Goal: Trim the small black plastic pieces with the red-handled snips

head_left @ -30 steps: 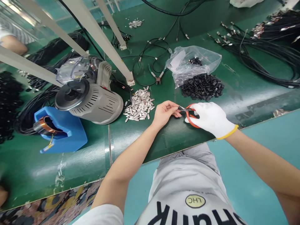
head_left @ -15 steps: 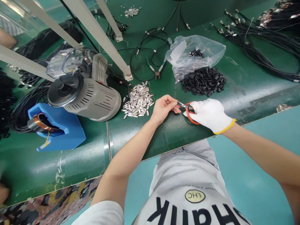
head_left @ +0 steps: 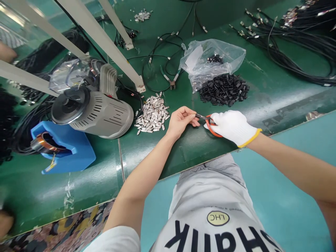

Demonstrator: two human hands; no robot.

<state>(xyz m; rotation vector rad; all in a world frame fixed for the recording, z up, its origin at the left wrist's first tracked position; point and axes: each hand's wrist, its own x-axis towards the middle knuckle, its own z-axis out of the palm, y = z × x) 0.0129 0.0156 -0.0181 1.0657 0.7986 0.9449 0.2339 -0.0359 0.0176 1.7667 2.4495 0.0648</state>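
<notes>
My bare left hand (head_left: 182, 120) is pinched closed at thumb and forefinger. Between those fingertips sits a small dark piece (head_left: 197, 115), mostly hidden, so its kind is unclear. My right hand (head_left: 232, 127), in a white glove with a yellow cuff, wraps round the orange-handled pliers (head_left: 214, 131). Their metal jaws point left and meet the dark piece at my left fingertips. A heap of small silver metal connectors (head_left: 152, 114) lies left of my left hand. Beyond my right hand is a pile of small black plastic pieces (head_left: 225, 90).
A clear plastic bag (head_left: 214, 56) lies behind the black pile. Cutting pliers (head_left: 172, 82) rest near looped black cables. A grey machine (head_left: 99, 108) and a blue tape dispenser (head_left: 84, 150) stand left, beside metal posts (head_left: 102, 42). Cable bundles (head_left: 294, 63) lie at right. Another person's hand (head_left: 5, 224) shows lower left.
The view has shifted slightly, so the table items sit a little further left. Both hands keep their hold, with the pliers still at the left fingertips.
</notes>
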